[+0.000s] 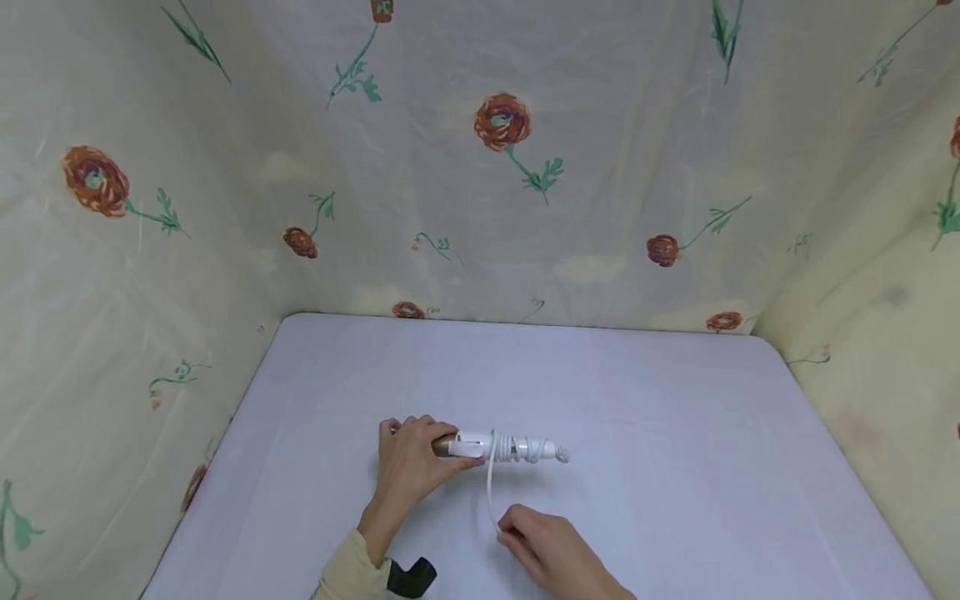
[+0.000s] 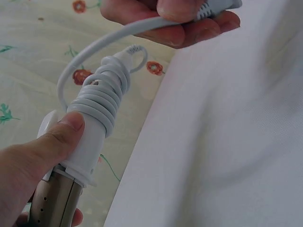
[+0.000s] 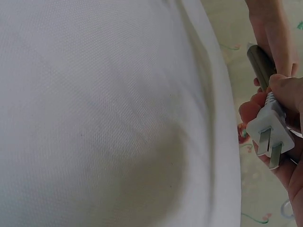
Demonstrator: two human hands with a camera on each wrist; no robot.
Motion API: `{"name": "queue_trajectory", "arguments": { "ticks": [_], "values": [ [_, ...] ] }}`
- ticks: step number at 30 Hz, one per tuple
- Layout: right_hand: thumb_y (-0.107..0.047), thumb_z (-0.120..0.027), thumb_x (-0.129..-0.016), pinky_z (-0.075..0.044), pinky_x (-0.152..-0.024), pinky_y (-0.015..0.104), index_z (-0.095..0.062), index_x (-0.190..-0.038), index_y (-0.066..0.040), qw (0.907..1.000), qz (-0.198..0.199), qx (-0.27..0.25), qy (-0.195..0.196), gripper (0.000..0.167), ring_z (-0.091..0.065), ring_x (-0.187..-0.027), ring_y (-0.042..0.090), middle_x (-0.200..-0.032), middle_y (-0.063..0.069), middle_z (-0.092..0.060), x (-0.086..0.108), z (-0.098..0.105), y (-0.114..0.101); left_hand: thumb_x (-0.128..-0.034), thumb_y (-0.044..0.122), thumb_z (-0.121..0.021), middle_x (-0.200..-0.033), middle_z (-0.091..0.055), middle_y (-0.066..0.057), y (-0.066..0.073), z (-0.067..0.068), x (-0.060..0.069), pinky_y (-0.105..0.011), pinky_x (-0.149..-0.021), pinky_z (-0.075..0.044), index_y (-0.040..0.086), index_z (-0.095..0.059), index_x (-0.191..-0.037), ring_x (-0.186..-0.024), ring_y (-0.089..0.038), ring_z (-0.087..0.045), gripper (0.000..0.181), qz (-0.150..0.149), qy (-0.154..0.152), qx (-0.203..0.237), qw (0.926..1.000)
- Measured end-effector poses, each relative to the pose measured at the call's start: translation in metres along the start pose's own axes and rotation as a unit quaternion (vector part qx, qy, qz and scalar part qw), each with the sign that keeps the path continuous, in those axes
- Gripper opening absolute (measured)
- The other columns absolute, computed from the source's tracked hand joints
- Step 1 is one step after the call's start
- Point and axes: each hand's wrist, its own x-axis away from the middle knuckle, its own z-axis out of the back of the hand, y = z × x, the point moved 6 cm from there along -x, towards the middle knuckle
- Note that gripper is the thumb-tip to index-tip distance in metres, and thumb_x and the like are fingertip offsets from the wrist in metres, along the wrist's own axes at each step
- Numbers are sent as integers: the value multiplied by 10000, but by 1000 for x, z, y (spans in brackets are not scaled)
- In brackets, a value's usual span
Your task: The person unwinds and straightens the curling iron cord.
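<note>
Left hand (image 1: pixel 408 458) grips a tool (image 1: pixel 471 447) wound with cord (image 1: pixel 504 448); right hand (image 1: pixel 551 546) pinches the cord's plug (image 3: pixel 268 122).
In the head view, the tool is held roughly level over the table (image 1: pixel 637 400), coiled end to the right, with a length of cord running down to the right hand's curled fingers; a flowered sheet (image 1: pixel 420 167) hangs behind. In the left wrist view, the left thumb lies on the tool's white part beside the coils, other fingers round the brown part. In the right wrist view, the plug's two flat prongs (image 3: pixel 264 141) stick out from the right hand's closed grasp, the tool's brown end beyond.
</note>
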Motion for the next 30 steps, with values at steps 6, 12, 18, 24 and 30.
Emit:
{"name": "queue_trajectory", "arguments": {
  "ticks": [6, 12, 18, 24, 30],
  "values": [
    [-170, -643, -895, -362, -587, 116, -600, -911, -198, 9996, 60, 251, 121, 54, -390, -645, -86, -787, -184, -586, -1, 5, -8, -551, 686, -759, -799, -683, 74, -3, -5, 5, -429, -797, -288, 267, -756, -912, -731, -124, -566, 553, -43, -27, -9, 10000],
    [-137, -687, -855, -349, -612, 102, -615, -910, -183, 9951, 507, 536, 653, 102, -407, -644, -88, -793, -191, -585, -4, 19, -16, -552, 694, -753, -796, -679, 77, -4, -5, 7, -421, -789, -286, 273, -752, -903, -729, -125, -570, 548, -86, 105, -46, 9999],
    [-153, -668, -876, -344, -642, 86, -619, -914, -184, 9902, 808, 621, 959, 70, -430, -653, -75, -796, -187, -571, -9, 35, -19, -553, 690, -753, -798, -681, 82, -3, -4, 7, -426, -797, -287, 277, -752, -903, -730, -126, -574, 541, -57, 102, -44, 9999],
    [-165, -651, -893, -349, -637, 82, -610, -917, -179, 9890, 884, 616, 1013, 50, -437, -657, -63, -789, -182, -561, -10, 42, -20, -551, 684, -758, -799, -684, 78, -4, -3, 7, -430, -801, -286, 274, -753, -902, -727, -126, -571, 540, -49, 78, -27, 10000],
    [-139, -684, -861, -341, -623, 76, -611, -925, -188, 9880, 900, 628, 1082, 109, -437, -653, -46, -783, -163, -586, -14, 49, -20, -556, 680, -758, -782, -676, 77, -3, -3, 6, -444, -812, -293, 271, -754, -902, -718, -121, -564, 535, -84, 46, -1, 10000]
  ]
}}
